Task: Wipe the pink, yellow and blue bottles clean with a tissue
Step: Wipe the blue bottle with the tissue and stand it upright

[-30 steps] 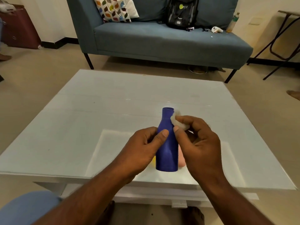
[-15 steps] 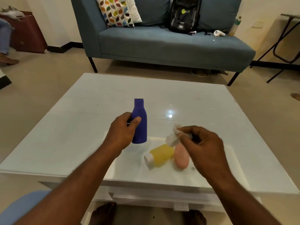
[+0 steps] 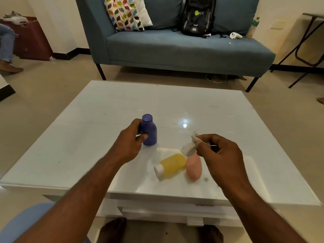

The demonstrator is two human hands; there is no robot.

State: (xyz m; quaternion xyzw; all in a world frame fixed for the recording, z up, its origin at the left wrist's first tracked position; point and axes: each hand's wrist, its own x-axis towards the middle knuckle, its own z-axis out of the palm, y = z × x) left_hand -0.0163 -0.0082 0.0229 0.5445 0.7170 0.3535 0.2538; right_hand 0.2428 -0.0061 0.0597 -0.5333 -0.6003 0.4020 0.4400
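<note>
My left hand (image 3: pixel 130 143) is wrapped around the blue bottle (image 3: pixel 149 131), thumb across its front and fingers (image 3: pixel 138 122) curled behind, holding it upright on the white table (image 3: pixel 219 109) with its base at or just above the glossy top; I cannot tell which. My right hand (image 3: pixel 221 155) hovers to the right, its thumb and fingertips pinching a crumpled white tissue (image 3: pixel 188 148) that hangs above the other 2 bottles. The yellow bottle (image 3: pixel 172 165) lies on its side with its white cap toward me, and the pink bottle (image 3: pixel 193 166) lies just beside it, touching its right flank. A small white scrap (image 3: pixel 206 179) sits on the table near the pink bottle.

The step in hand looks like setting the blue bottle down and turning to the next one. To do it well, I should plant the blue bottle flat before my fingers let go, well apart from the lying pair so it cannot be knocked over. Then I should take 1 bottle fully into my left hand, lift it off the table, and roll it against the tissue, covering neck, body and base. The tissue is bunched small, so I should spread a clean fold over my fingertips first.
</note>
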